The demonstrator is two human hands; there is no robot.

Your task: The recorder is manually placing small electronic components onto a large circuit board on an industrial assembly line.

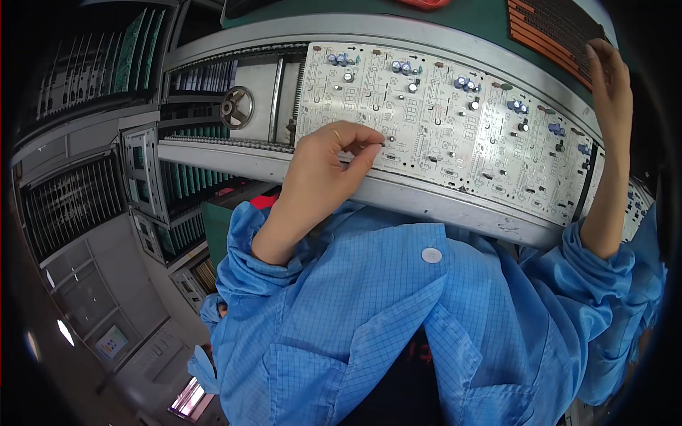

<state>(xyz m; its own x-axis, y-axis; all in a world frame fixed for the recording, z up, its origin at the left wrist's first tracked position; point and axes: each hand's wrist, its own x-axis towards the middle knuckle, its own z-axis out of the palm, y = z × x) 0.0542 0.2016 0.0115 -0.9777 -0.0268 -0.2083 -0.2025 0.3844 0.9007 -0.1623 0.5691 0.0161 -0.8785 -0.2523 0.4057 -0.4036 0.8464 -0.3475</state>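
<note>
My left hand is over the near edge of a white circuit board panel. Its thumb and forefinger pinch a small dark component, close against the board's surface. A ring circles one finger. Blue and black capacitors and other small parts stand on the panel. At the far right, my right hand is raised beside a brown and orange parts tray. Its fingers are bent together at the tray's edge; whatever is between them is too small to make out.
Metal conveyor rails flank the panel. A handwheel is left of it. Racks of upright boards stand at the left. Another board lies at the far right. Beyond the rail is a green work surface.
</note>
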